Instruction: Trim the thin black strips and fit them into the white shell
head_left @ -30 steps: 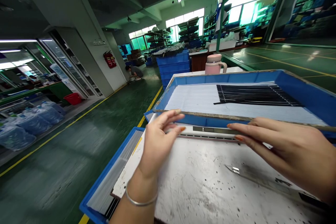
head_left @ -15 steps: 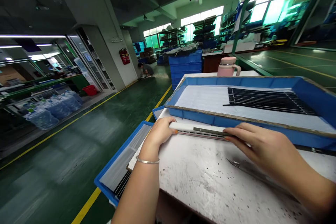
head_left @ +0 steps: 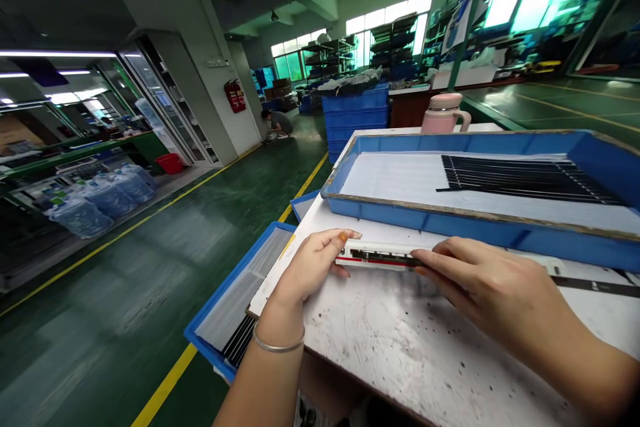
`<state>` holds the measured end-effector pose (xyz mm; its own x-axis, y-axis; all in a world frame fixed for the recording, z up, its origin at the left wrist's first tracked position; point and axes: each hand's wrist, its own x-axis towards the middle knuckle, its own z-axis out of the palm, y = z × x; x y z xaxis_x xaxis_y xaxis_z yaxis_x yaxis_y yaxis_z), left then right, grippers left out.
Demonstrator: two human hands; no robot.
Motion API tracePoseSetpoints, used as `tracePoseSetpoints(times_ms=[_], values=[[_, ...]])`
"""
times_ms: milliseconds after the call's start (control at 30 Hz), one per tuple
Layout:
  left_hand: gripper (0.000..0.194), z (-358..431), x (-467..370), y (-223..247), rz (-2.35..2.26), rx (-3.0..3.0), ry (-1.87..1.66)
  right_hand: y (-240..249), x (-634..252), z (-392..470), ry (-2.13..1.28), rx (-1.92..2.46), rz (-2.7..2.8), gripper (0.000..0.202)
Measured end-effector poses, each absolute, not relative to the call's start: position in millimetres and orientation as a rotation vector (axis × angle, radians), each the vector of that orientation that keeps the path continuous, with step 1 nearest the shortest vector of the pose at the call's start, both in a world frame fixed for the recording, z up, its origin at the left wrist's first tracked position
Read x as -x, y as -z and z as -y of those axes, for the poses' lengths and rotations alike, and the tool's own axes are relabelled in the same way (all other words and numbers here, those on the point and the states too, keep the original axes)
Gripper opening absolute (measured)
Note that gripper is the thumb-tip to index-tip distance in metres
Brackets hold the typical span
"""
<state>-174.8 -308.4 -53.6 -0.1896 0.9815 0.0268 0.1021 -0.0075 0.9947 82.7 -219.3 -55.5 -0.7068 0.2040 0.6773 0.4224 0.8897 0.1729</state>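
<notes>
A long white strip-shaped piece [head_left: 380, 256], with a dark slotted band and a red line along it, is held just above the white worktable [head_left: 370, 320]. My left hand [head_left: 317, 260] grips its left end between thumb and fingers. Bent over the strip farther right, my right hand [head_left: 475, 273] pinches it with thumb and fingertips and hides part of it. Behind my hands, a blue tray [head_left: 390, 213] holds white lining and a row of thin black strips [head_left: 520, 180].
A pink mug [head_left: 441, 115] stands behind the tray. Another blue tray [head_left: 200, 337] sits low at the table's left edge. Stacked blue crates [head_left: 356, 117] stand beyond the table. A person [head_left: 277, 123] crouches on the floor far off.
The strip has turned so its slotted face shows more. My left hand has shifted its grip, with the thumb now on top. The view has moved slightly.
</notes>
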Motion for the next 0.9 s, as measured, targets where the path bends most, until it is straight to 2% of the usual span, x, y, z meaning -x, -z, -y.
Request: tracePoseSetpoints(times_ms=[300, 733, 900], values=[[0.045, 310.3, 175.6, 57.2, -1.392, -1.182, -1.309, 52.4, -79.3, 225.9, 0.472, 0.482, 2.387, 0.029], [0.041, 311.1, 176.7, 61.2, -1.398, -1.236, -1.252, 49.2, -77.4, 232.0, 0.502, 0.484, 2.428, 0.023], [0.038, 311.3, 174.0, 55.5, -1.385, -1.158, -1.328, 51.5, -74.8, 231.4, 0.451, 0.474, 2.382, 0.023]])
